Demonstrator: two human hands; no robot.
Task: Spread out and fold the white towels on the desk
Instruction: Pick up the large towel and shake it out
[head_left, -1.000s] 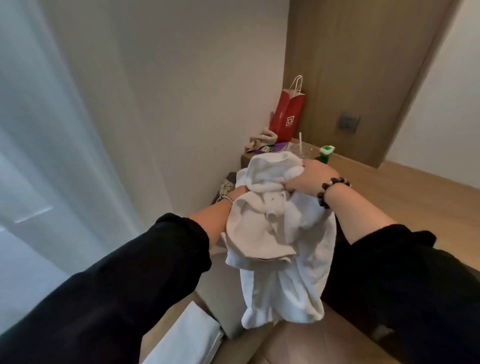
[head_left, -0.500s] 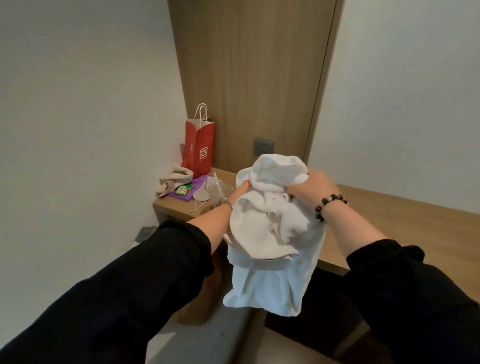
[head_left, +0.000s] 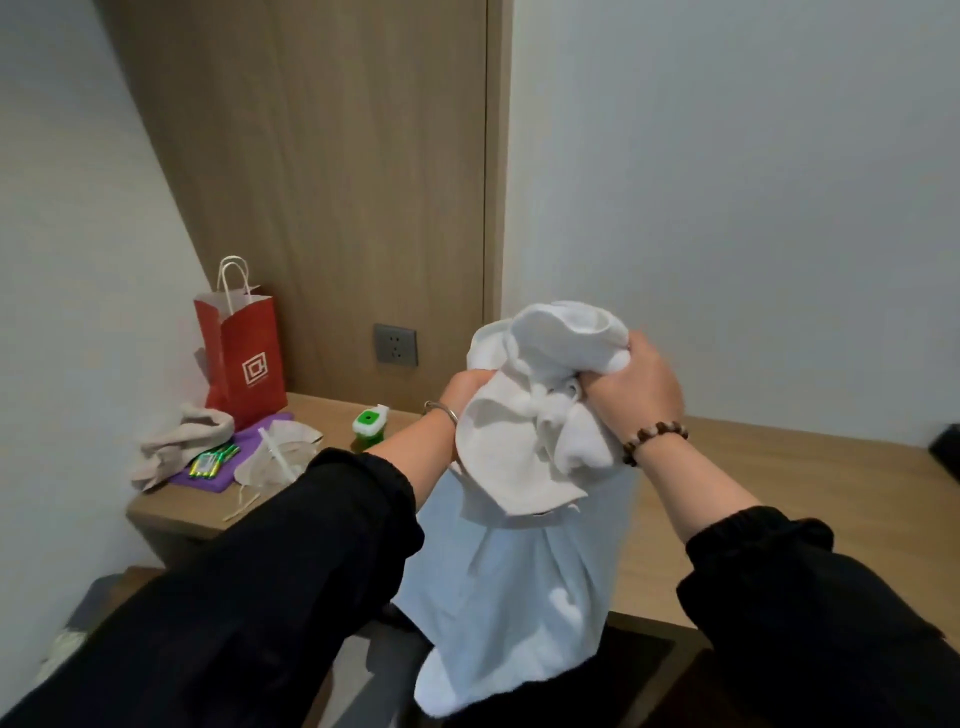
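A bunched bundle of white towels (head_left: 519, 467) hangs in the air in front of me, above the near edge of the wooden desk (head_left: 779, 493). My left hand (head_left: 465, 387) grips the bundle from its left side, mostly hidden behind the cloth. My right hand (head_left: 636, 384) grips the crumpled top of the bundle from the right, fingers curled into the fabric. The lower part of the towels droops down past the desk's front edge.
On the desk's left end stand a red paper bag (head_left: 241, 358), a beige cloth (head_left: 182, 447), a purple pad with pens (head_left: 223, 460), a plastic cup lid with straw (head_left: 278, 457) and a green bottle (head_left: 370, 428). A wall socket (head_left: 396, 344) sits in the wood panel behind. A dark object (head_left: 948, 449) lies at far right.
My view has swung right from the curtain to the desk and wall. Both hands have kept their hold on the towel bundle, now carried over the desk edge.
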